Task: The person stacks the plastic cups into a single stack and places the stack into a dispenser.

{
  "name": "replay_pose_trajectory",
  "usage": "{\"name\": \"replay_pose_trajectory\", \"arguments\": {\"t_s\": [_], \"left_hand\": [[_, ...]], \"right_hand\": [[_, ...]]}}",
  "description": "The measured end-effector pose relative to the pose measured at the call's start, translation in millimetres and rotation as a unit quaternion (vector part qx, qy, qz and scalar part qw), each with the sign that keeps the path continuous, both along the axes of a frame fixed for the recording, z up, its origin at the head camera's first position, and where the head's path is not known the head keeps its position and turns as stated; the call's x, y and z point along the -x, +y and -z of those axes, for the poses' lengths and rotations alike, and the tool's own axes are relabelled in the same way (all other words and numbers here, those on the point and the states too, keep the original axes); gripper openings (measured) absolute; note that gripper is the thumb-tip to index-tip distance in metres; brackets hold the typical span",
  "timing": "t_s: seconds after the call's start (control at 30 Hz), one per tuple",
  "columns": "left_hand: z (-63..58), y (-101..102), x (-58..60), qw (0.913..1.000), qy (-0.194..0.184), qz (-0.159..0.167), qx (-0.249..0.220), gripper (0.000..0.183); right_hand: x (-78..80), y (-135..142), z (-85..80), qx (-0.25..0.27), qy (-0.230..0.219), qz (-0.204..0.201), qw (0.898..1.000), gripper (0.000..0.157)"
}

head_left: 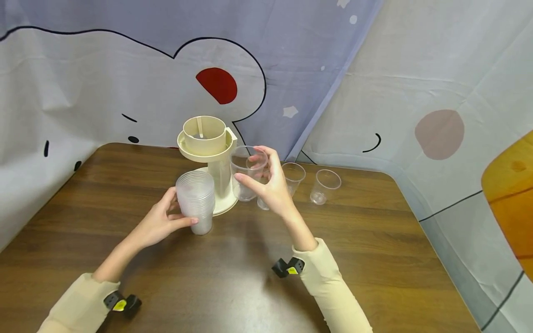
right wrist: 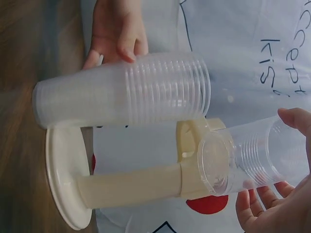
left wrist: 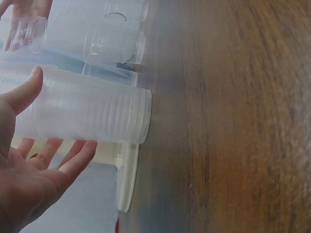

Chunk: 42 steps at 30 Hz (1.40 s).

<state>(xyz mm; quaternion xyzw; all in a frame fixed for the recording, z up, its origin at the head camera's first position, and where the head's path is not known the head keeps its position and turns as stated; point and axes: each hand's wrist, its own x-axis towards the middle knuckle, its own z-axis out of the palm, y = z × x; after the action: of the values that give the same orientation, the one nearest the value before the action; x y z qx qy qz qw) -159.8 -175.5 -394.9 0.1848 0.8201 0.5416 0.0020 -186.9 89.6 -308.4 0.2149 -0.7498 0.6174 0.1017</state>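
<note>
My left hand (head_left: 156,221) holds an upright stack of clear plastic cups (head_left: 196,201), thumb on one side and fingers on the other. The stack's base is close over the tabletop in the left wrist view. Between the thumb and fingers of my right hand (head_left: 272,187) is a single clear plastic cup (right wrist: 252,158), raised above the table with its rim up. A cream-colored stand (head_left: 219,178) with a round base, a column and a ring-shaped top is behind the stack. The right-hand cup overlaps the stand's edge in the head view.
To the right, clear cups stand on the brown wooden table (head_left: 366,240): one at the far right (head_left: 325,185), another (head_left: 294,173) beside it, and a third (head_left: 263,203) partly hidden behind my right hand. A printed curtain (head_left: 300,69) hangs along the table's back edge.
</note>
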Motion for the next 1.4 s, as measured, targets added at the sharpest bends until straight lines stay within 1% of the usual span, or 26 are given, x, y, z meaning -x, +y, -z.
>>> {"name": "replay_pose_trajectory", "arguments": {"t_s": [0.43, 0.7, 1.03, 1.4], "left_hand": [[2.4, 0.2, 0.0, 1.0, 0.001, -0.002, -0.002, 0.073], [3.2, -0.3, -0.1, 1.0, 0.004, 0.001, -0.004, 0.072], [4.6, -0.4, 1.1, 1.0, 0.005, 0.002, -0.006, 0.072], [2.9, -0.2, -0.3, 1.0, 0.004, 0.001, -0.005, 0.072]], "right_hand": [[0.4, -12.5, -7.3, 0.005, 0.021, -0.016, 1.0, 0.066], [1.2, -20.0, -12.1, 0.01, 0.029, -0.034, 0.999, 0.067], [-0.2, -27.0, -21.0, 0.033, 0.052, -0.049, 0.997, 0.067], [-2.9, -36.2, -23.7, 0.046, 0.074, -0.091, 0.992, 0.069]]}}
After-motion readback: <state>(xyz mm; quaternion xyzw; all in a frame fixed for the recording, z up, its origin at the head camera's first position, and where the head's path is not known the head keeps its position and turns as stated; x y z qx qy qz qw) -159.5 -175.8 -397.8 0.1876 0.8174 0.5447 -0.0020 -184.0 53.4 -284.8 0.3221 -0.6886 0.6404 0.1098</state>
